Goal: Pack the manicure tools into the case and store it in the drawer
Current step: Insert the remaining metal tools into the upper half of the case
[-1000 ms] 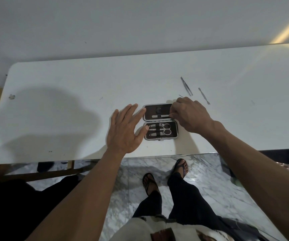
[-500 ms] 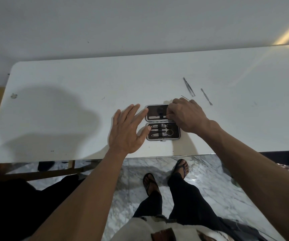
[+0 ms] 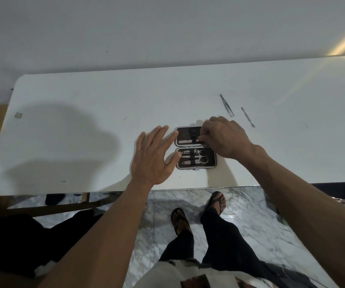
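L hand [image 3: 154, 157] flat, fingers spread, braces case [image 3: 195, 160] at table's [image 3: 80, 146] near edge. R hand [image 3: 224, 137] fingers pinched on a file in far half; seat it under the strap, keep case pinned. Beyond: tweezers [image 3: 226, 105], pusher [image 3: 247, 117] loose, unpacked. Vs 0.5 s ago: hands, case barely shifted.

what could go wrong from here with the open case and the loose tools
Two slim metal tools, the tweezers and the thin pusher, lie on the white table beyond the right hand; closing the open dark case now would leave them out. The case sits near the table's front edge, so a nudge might tip it off.
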